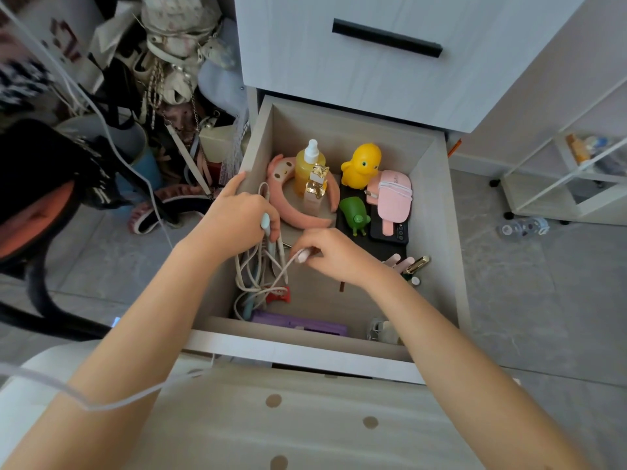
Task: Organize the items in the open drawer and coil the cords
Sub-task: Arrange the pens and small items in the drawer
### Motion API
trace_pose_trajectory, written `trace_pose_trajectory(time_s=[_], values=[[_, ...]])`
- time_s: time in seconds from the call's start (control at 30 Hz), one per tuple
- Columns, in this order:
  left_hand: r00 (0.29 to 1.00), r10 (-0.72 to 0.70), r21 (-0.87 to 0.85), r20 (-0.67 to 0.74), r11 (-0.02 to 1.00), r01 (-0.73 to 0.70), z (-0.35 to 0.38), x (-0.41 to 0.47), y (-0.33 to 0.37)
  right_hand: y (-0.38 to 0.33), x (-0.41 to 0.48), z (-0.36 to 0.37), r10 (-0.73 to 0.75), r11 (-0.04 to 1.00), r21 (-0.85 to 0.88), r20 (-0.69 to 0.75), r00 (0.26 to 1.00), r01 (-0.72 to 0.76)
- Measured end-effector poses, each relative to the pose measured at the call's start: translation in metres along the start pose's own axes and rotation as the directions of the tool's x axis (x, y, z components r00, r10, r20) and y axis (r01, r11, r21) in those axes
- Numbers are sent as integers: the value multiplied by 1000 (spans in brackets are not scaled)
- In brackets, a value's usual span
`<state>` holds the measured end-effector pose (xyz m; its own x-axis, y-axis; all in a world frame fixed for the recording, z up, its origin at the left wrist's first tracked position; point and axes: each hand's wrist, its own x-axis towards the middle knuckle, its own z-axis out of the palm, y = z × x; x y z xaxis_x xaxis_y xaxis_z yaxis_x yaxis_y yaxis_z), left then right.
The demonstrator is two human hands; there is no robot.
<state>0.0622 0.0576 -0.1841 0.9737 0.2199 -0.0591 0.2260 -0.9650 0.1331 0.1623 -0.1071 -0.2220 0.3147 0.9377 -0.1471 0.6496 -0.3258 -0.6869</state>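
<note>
Grey floor tiles all round, a heap of bags [163, 79] off at ten o'clock, and the open drawer [437, 212] straight below me. My left hand [237, 218] is over the drawer's nine o'clock side. Its fingers are curled round a bunch of cords [252, 278], a pale blue plug [265, 222] pokes out of the grip, and the forefinger is stretched onto the left rim. My right hand [334, 257] is at the drawer's centre, thumb and fingers pinching a white plug end [301, 257]. The tangle trails down to seven o'clock, over a red clip [280, 295] and near a purple case [298, 325]. Up at twelve, a pink headband [305, 215] rings a yellow bottle [307, 171] and a perfume bottle [317, 188]. At one o'clock stands a yellow duck [361, 166]. Below it lie a green toy [353, 212] and a pink power bank [393, 198], which rests on a black phone [390, 234].
</note>
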Motion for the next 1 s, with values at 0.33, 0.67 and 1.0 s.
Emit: trace_pose_trajectory(time_s=[0.33, 0.67, 1.0], values=[[1000, -7, -5, 11, 1000, 7, -4, 0, 2, -22, -4, -17, -13, 980, 196, -134, 991, 39], [999, 13, -3, 47, 1000, -13, -5, -2, 3, -8, 62, 7, 652, 592, 444, 228, 723, -673], [999, -3, 0, 34, 1000, 3, -6, -3, 6, 7, 81, 42, 616, 766, 256, -28, 787, -590]])
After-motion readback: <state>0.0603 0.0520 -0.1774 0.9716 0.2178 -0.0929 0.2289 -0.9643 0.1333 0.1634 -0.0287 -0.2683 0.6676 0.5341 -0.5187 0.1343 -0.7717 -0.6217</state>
